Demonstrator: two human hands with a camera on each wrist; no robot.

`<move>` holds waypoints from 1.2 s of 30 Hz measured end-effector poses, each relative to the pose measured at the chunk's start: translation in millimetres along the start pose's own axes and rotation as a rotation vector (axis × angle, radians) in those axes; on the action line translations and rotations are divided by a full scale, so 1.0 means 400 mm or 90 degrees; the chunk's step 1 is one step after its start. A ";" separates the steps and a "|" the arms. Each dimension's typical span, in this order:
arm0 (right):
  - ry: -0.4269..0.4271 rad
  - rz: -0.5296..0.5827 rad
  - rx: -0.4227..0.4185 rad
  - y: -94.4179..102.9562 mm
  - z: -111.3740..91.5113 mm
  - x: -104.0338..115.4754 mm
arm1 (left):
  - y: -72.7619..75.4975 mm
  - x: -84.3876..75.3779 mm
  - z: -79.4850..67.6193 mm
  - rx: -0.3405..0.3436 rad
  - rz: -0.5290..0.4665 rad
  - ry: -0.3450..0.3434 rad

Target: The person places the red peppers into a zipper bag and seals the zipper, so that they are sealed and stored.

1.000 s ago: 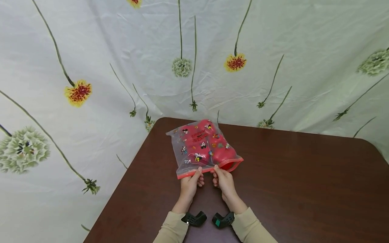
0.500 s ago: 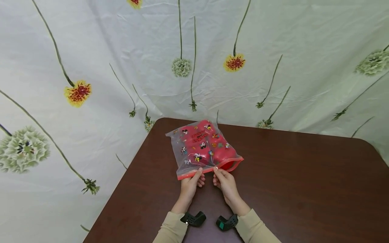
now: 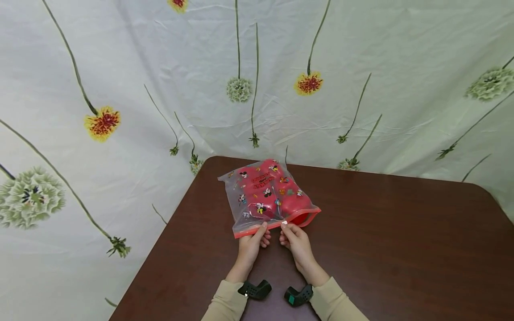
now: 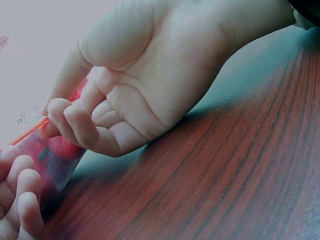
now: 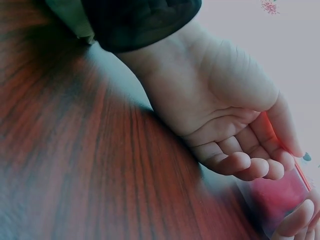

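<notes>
A clear zip bag (image 3: 241, 196) printed with small cartoon figures lies on the table, its red zip edge (image 3: 246, 232) facing me. Rounded red things (image 3: 295, 203) fill it; their kind is blurred by the plastic. The zip edge gapes in a loop at the right. My left hand (image 3: 250, 247) pinches this edge near its middle, thumb on top, other fingers curled beneath. Just to the right, my right hand (image 3: 298, 245) pinches the edge between thumb and forefinger, a small white piece (image 3: 284, 222) showing at the thumb tip. In the left wrist view, the left fingertips overlap the red strip (image 4: 25, 131).
The dark brown wooden table (image 3: 381, 236) extends far to the right. A pale cloth (image 3: 192, 58) with printed flowers hangs behind it and along the left side. Black devices (image 3: 257, 290) are strapped to both wrists.
My right hand has drawn slightly back toward me, and the white piece at its thumb tip shows more clearly. The left hand and the bag stay nearly still.
</notes>
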State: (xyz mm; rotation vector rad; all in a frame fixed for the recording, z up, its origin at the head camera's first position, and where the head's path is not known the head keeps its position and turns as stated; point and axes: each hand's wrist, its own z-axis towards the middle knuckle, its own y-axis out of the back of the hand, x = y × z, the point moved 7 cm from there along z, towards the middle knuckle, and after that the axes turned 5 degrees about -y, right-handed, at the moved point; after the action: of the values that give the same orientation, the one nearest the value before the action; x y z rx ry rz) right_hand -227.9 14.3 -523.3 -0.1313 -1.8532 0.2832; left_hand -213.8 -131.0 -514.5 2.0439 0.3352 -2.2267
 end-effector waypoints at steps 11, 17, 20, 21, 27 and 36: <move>0.000 0.027 0.003 0.000 -0.001 0.006 | -0.002 -0.001 0.002 0.003 0.000 -0.001; -0.003 0.044 0.017 -0.001 0.000 0.011 | -0.009 -0.022 -0.006 0.024 0.039 -0.012; -0.010 0.047 0.020 0.001 -0.002 0.009 | -0.017 -0.054 -0.021 0.036 0.068 -0.024; -0.013 0.048 0.020 0.001 -0.003 0.008 | -0.019 -0.063 -0.026 0.037 0.076 -0.025; -0.014 0.050 0.023 0.002 -0.001 0.003 | -0.023 -0.085 -0.037 0.035 0.086 -0.024; -0.013 0.046 0.024 0.003 -0.002 0.004 | -0.025 -0.084 -0.035 0.051 0.093 -0.039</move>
State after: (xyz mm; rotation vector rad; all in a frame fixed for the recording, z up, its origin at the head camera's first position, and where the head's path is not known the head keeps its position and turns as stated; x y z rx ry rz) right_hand -227.5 15.8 -522.0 -0.1690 -1.8649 0.3708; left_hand -199.2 -120.5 -481.2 1.9623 0.0895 -2.2428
